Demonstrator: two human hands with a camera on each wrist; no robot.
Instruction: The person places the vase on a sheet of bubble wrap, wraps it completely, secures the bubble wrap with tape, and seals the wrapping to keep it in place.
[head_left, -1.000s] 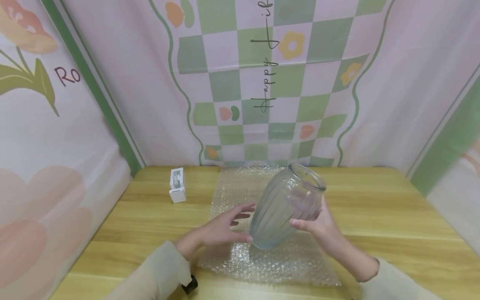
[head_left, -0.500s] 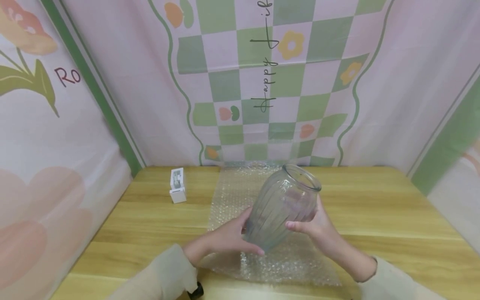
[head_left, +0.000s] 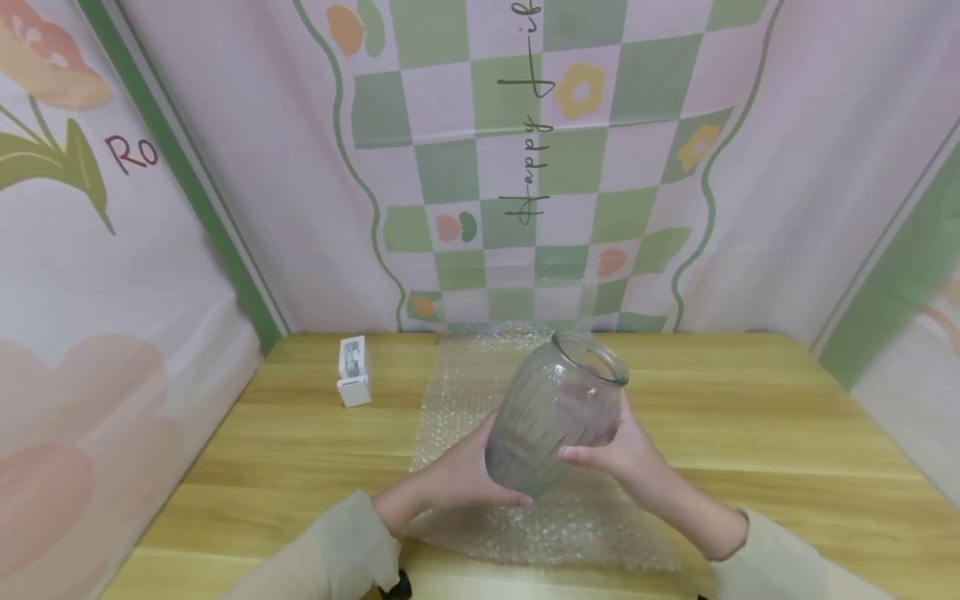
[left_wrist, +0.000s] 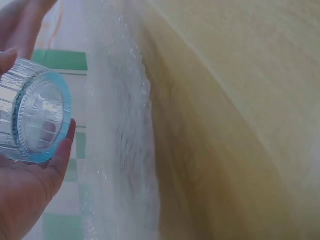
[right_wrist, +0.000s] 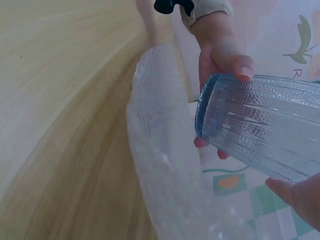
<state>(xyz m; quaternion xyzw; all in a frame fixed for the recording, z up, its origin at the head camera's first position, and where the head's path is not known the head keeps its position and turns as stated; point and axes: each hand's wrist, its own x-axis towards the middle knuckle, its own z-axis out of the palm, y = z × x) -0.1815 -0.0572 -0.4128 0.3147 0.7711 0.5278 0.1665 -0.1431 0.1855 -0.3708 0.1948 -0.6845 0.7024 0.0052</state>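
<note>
A clear glass vase [head_left: 536, 425] with slanting ribs is held above a sheet of bubble wrap [head_left: 457, 392], its mouth tilted up and to the right. Near the base, my left hand [head_left: 457, 479] grips it, thumb across the front and fingers behind the glass. My right hand [head_left: 637, 454] holds the opposite side below the neck, its thumb on the front. The vase's round base [left_wrist: 45, 117] faces the left wrist camera. In the right wrist view, the left hand [right_wrist: 220, 57] is around the base end, and part of the right hand [right_wrist: 302, 200] shows below.
A small white box [head_left: 354, 372] with an open or windowed top stands at the back left of the wooden table [head_left: 750, 417]. The bubble wrap lies flat under the vase. Patterned curtains [head_left: 517, 167] hang behind and beside the table.
My left hand has come in from apart to grip the vase's lower end. The vase and my right hand have shifted slightly left.
</note>
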